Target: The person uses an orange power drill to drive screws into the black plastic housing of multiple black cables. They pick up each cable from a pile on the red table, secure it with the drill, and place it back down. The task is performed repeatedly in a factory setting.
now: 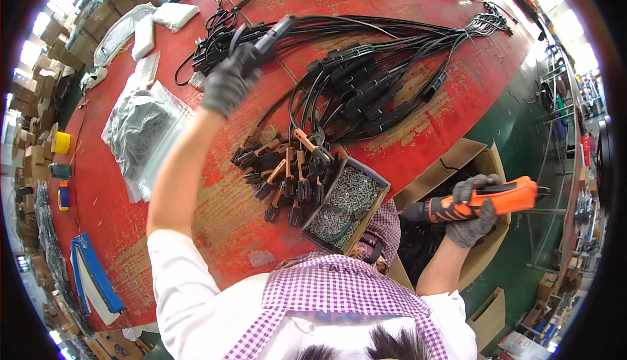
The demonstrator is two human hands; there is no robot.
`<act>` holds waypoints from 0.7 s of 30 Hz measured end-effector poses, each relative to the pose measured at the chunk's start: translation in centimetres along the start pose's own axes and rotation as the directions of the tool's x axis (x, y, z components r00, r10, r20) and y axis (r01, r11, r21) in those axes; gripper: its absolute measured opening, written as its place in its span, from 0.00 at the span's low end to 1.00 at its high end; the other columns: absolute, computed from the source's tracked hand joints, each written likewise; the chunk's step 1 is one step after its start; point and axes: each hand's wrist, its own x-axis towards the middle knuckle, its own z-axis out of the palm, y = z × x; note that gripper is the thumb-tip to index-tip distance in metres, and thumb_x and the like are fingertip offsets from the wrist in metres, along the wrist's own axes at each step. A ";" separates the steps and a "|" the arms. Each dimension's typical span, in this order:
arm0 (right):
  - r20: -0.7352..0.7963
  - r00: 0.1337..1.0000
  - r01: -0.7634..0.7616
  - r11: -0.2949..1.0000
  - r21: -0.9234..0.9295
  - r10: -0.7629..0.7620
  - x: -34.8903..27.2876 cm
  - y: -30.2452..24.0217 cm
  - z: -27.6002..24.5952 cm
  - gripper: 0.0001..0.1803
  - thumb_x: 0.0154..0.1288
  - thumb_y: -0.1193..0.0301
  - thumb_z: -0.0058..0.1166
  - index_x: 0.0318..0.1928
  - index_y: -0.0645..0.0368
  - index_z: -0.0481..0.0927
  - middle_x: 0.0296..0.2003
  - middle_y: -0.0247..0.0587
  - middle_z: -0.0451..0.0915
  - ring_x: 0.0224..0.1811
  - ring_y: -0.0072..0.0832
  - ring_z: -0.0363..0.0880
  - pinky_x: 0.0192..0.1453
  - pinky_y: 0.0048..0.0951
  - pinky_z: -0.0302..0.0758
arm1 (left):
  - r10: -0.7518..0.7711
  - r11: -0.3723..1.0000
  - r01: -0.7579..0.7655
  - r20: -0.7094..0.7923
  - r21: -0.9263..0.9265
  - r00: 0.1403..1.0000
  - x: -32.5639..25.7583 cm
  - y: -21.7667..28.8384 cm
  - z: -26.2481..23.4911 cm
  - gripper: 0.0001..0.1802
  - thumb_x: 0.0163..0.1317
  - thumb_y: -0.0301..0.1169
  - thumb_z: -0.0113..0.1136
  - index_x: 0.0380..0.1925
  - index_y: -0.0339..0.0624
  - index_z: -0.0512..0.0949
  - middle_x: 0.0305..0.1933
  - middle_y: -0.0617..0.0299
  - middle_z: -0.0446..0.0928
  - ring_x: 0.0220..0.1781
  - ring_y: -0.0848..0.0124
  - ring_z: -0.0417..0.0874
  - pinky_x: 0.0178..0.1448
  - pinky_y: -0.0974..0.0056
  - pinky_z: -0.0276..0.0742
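In a grey work glove, my left hand [230,82] reaches over the far left of the table. Its fingers are closed round a long dark grey piece [277,33], perhaps plastic, whose exact kind I cannot make out. Black cables [346,26] with black plastic parts lie just beyond and beside it. My right hand [471,213], also gloved, grips an orange and black cordless screwdriver [486,201] off the table's right edge. Near my body stands a box of small screws [346,200]. Next to it lies a heap of black clamps with copper-coloured jaws [297,171].
Black handle-like parts on cables [366,86] cover the middle of the red table [225,206]. At the left lie clear plastic bags [147,131] and a blue-edged tray [95,275]. Below my right hand an open cardboard box [483,255] holds dark items.
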 end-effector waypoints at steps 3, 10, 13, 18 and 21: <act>-0.096 0.991 -0.093 0.996 0.000 0.092 -2.0 1.2 0.0 0.23 0.50 0.70 0.59 0.46 0.58 0.64 0.35 0.44 0.74 0.25 0.28 0.73 0.31 0.30 0.71 | 0.007 0.308 -0.053 0.053 0.950 0.999 4.7 0.8 -3.0 0.23 0.59 0.37 0.45 0.56 0.64 0.63 0.46 0.51 0.73 0.50 0.58 0.73 0.50 0.59 0.70; -0.114 0.977 -0.186 0.981 -0.048 0.179 -3.2 1.5 0.4 0.24 0.49 0.68 0.59 0.46 0.57 0.65 0.34 0.43 0.74 0.24 0.28 0.72 0.29 0.28 0.70 | -0.302 0.506 0.063 0.108 0.860 0.947 3.7 -1.5 5.6 0.36 0.51 0.64 0.41 0.31 0.39 0.78 0.35 0.48 0.78 0.43 0.56 0.78 0.48 0.58 0.71; -0.119 0.967 -0.237 0.967 -0.095 0.225 -3.3 2.1 0.3 0.24 0.49 0.68 0.59 0.46 0.57 0.64 0.34 0.42 0.73 0.26 0.29 0.73 0.30 0.28 0.72 | -0.438 0.603 -0.048 0.380 0.797 0.815 -3.4 -0.2 9.6 0.38 0.53 0.63 0.41 0.30 0.34 0.78 0.31 0.45 0.77 0.37 0.52 0.78 0.44 0.55 0.71; -0.083 0.951 -0.298 0.954 0.001 0.297 -3.0 3.6 2.1 0.26 0.49 0.69 0.59 0.48 0.57 0.63 0.35 0.43 0.73 0.26 0.30 0.74 0.31 0.30 0.73 | -0.437 0.746 0.141 0.319 0.651 0.841 -3.7 -1.8 8.7 0.22 0.53 0.47 0.52 0.30 0.37 0.78 0.27 0.45 0.76 0.31 0.54 0.78 0.39 0.55 0.71; -0.040 0.960 -0.277 0.961 0.015 0.277 -2.8 3.2 1.9 0.26 0.50 0.69 0.59 0.49 0.57 0.63 0.37 0.44 0.73 0.26 0.30 0.74 0.31 0.30 0.73 | -0.384 0.826 0.186 0.290 0.533 0.877 -2.9 2.4 7.2 0.21 0.54 0.46 0.51 0.27 0.35 0.76 0.25 0.48 0.76 0.29 0.54 0.78 0.38 0.56 0.73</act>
